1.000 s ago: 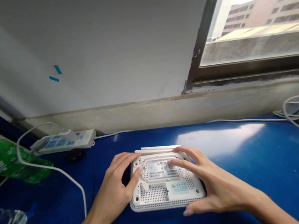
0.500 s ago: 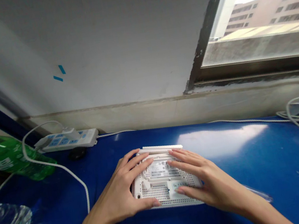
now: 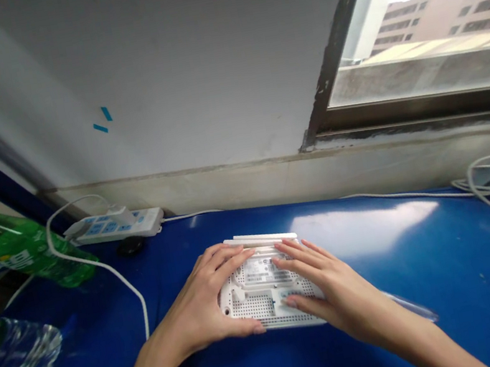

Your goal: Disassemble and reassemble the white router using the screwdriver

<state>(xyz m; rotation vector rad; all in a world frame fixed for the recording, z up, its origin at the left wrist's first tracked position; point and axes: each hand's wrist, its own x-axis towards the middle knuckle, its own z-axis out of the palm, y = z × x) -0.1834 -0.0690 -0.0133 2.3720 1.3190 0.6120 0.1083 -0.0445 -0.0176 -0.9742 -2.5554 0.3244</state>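
A white router [image 3: 257, 303] lies with its perforated underside up on the blue table, with a printed label in its middle and thin white bars, apparently folded antennas, along its far edge. My left hand [image 3: 209, 300] grips its left side, fingers over the far part and thumb along the near edge. On the other side, my right hand [image 3: 325, 277] holds the router's right part, its fingers across the label and its thumb on a small panel near the front. Both palms hide the router's side edges.
At left lie a green bottle [image 3: 33, 249] and a clear bottle [image 3: 24, 358]. A white power strip [image 3: 143, 223] with a plugged-in cable and a black round object [image 3: 130, 246] sit near the wall. A clear plastic item [image 3: 411, 306] lies partly under my right forearm.
The view has shifted slightly, bringing more of the bottles into sight. Both hands remain on the router, the right one placed slightly differently, with its fingers a little higher.
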